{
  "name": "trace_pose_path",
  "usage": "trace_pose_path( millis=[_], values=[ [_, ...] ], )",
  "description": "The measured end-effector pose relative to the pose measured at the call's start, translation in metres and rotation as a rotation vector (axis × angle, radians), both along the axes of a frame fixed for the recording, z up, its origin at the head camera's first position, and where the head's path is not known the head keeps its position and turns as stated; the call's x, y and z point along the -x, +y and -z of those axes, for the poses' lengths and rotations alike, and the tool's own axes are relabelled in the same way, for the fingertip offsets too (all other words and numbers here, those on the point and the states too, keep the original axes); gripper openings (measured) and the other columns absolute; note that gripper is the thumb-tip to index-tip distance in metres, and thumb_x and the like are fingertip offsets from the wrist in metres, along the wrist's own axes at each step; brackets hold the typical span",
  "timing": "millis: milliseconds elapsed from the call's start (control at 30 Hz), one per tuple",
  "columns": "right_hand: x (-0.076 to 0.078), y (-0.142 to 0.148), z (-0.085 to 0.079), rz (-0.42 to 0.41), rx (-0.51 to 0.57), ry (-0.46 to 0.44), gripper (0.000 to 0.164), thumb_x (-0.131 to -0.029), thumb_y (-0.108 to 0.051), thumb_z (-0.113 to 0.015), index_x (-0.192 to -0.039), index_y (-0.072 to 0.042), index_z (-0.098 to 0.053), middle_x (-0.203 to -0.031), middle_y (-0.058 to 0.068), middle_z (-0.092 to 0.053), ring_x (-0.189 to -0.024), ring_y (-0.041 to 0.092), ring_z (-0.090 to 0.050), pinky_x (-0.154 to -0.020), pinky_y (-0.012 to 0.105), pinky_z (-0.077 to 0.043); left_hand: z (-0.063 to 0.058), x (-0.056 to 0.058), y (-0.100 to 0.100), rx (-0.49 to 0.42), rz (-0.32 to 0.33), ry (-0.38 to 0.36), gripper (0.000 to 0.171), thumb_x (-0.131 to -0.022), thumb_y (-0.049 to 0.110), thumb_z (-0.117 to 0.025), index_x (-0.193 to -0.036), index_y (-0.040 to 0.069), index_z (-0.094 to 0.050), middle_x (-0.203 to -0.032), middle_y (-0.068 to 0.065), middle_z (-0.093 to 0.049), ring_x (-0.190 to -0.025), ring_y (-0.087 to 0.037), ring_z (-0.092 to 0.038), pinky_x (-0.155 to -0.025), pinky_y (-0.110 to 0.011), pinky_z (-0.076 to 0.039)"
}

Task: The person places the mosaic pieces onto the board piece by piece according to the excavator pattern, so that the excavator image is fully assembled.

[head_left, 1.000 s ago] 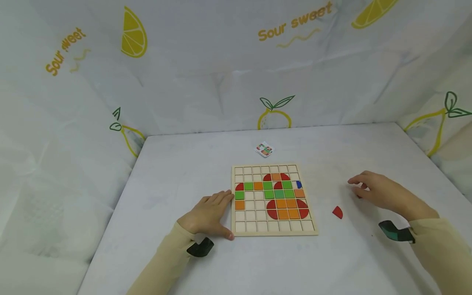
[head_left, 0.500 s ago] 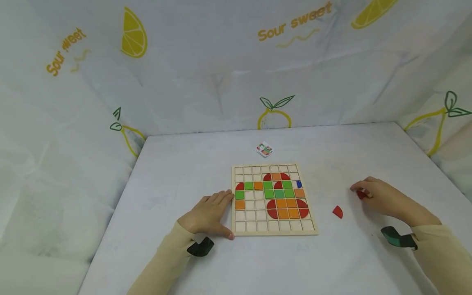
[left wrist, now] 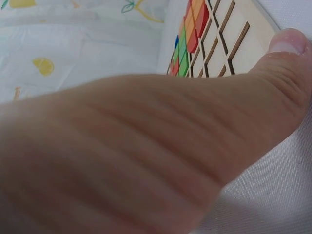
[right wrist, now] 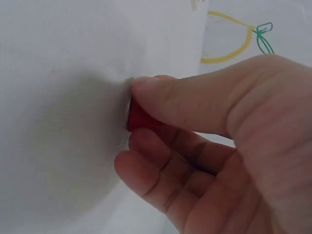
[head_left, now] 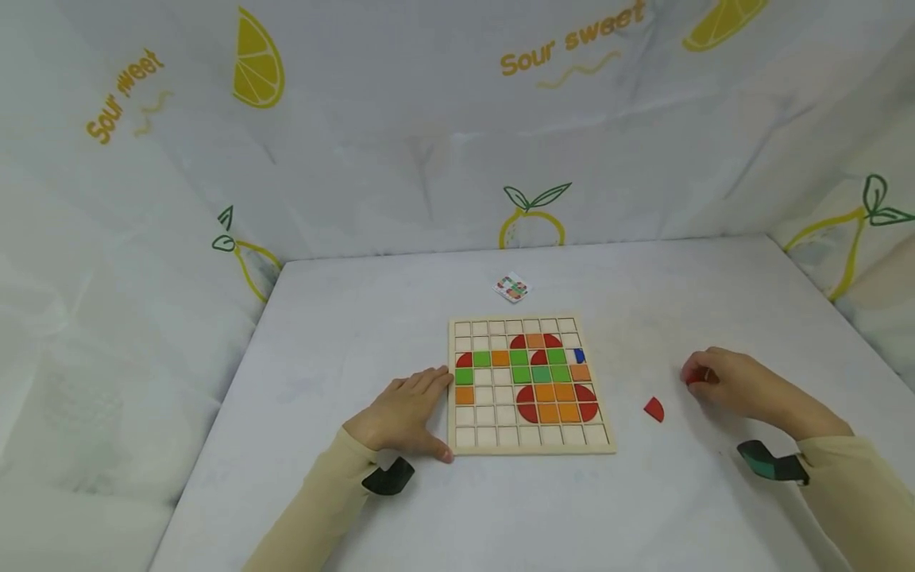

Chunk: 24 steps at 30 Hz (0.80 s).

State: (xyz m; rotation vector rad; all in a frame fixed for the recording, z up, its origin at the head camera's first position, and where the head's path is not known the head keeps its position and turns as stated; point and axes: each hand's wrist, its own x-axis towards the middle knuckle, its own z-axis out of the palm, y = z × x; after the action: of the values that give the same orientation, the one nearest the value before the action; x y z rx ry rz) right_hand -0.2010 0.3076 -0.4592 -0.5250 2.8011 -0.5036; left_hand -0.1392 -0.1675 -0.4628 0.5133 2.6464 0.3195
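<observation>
A wooden grid board (head_left: 532,451) lies on the table, partly filled with red quarter-circle, green and orange square tiles and one small blue tile (head_left: 579,357). Along its left edge rests my left hand (head_left: 406,415), fingers straight and thumb at the near corner; the left wrist view shows the thumb (left wrist: 285,61) against the rim. To the board's right, my right hand (head_left: 736,384) pinches a red tile (right wrist: 141,117) between thumb and fingers, close to the tabletop. The fingers hide much of this tile. A loose red quarter-circle tile (head_left: 654,409) lies between board and right hand.
Beyond the board lies a small card (head_left: 512,287) printed with a coloured pattern. A white cloth (head_left: 429,159) with lemon prints hangs behind the white table (head_left: 343,318).
My right hand has lowered slightly and its fingers have closed on a red tile that was mostly hidden under them. The left hand and board stay put.
</observation>
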Motion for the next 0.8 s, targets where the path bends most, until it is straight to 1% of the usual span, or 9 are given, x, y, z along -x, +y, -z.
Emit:
trace_pose_path(
  millis=[133, 233, 367, 400, 500, 633, 800],
  values=[
    [-0.001, -0.005, -0.004, -0.004, 0.032, 0.036, 0.011, -0.09, -0.005, -0.072, -0.101, -0.005, -0.07, -0.092, 0.001, -0.067, -0.084, 0.017, -0.057, -0.065, 0.021, -0.05, 0.001, 0.0, 0.001, 0.0, 0.001, -0.004, 0.114, -0.074, 0.055, -0.086, -0.16, 0.011, -0.026, -0.169, -0.007, -0.024, -0.157, -0.028, -0.023, -0.126, -0.053, -0.025],
    [0.001, -0.014, -0.011, -0.005, 0.072, 0.066, 0.013, -0.091, -0.007, -0.072, -0.104, -0.006, -0.071, -0.098, 0.002, -0.07, -0.085, 0.015, -0.061, -0.068, 0.019, -0.052, 0.0, -0.001, 0.0, 0.006, 0.003, 0.002, 0.114, -0.073, 0.055, -0.086, -0.16, 0.011, -0.026, -0.169, -0.007, -0.024, -0.157, -0.028, -0.023, -0.126, -0.053, -0.025],
    [0.002, -0.034, -0.025, -0.001, 0.125, 0.058, 0.015, -0.093, -0.009, -0.07, -0.108, -0.007, -0.07, -0.104, 0.004, -0.073, -0.089, 0.013, -0.065, -0.072, 0.016, -0.055, 0.0, -0.001, 0.0, 0.009, 0.004, 0.01, 0.114, -0.073, 0.055, -0.086, -0.16, 0.01, -0.027, -0.169, -0.008, -0.024, -0.157, -0.028, -0.024, -0.125, -0.053, -0.026],
    [0.002, -0.04, -0.028, -0.008, 0.144, 0.055, 0.015, -0.093, -0.009, -0.07, -0.109, -0.008, -0.07, -0.104, 0.004, -0.074, -0.09, 0.014, -0.066, -0.073, 0.018, -0.056, 0.0, -0.002, 0.0, 0.009, 0.004, 0.012, 0.114, -0.073, 0.055, -0.086, -0.159, 0.01, -0.027, -0.169, -0.008, -0.025, -0.157, -0.029, -0.024, -0.125, -0.053, -0.027],
    [0.001, -0.061, -0.037, -0.047, 0.182, 0.079, 0.015, -0.093, -0.007, -0.071, -0.108, -0.009, -0.07, -0.103, 0.001, -0.072, -0.093, 0.016, -0.064, -0.075, 0.019, -0.056, 0.0, -0.002, 0.0, 0.011, 0.004, 0.015, 0.114, -0.073, 0.055, -0.086, -0.159, 0.01, -0.028, -0.169, -0.009, -0.026, -0.156, -0.029, -0.025, -0.125, -0.053, -0.027],
    [0.0, -0.089, -0.048, -0.115, 0.212, 0.128, 0.017, -0.092, -0.005, -0.072, -0.107, -0.011, -0.07, -0.099, -0.003, -0.067, -0.09, 0.015, -0.058, -0.072, 0.019, -0.053, 0.001, -0.001, -0.001, 0.011, 0.007, 0.016, 0.114, -0.072, 0.056, -0.086, -0.159, 0.01, -0.027, -0.169, -0.008, -0.025, -0.156, -0.029, -0.025, -0.125, -0.053, -0.027],
    [-0.003, -0.121, -0.06, -0.174, 0.249, 0.087, 0.017, -0.092, -0.006, -0.071, -0.107, -0.014, -0.07, -0.096, -0.005, -0.069, -0.088, 0.015, -0.056, -0.071, 0.02, -0.052, 0.003, 0.0, 0.0, 0.003, 0.012, 0.021, 0.115, -0.073, 0.056, -0.086, -0.159, 0.01, -0.027, -0.169, -0.008, -0.025, -0.156, -0.029, -0.025, -0.125, -0.054, -0.027]
  ],
)
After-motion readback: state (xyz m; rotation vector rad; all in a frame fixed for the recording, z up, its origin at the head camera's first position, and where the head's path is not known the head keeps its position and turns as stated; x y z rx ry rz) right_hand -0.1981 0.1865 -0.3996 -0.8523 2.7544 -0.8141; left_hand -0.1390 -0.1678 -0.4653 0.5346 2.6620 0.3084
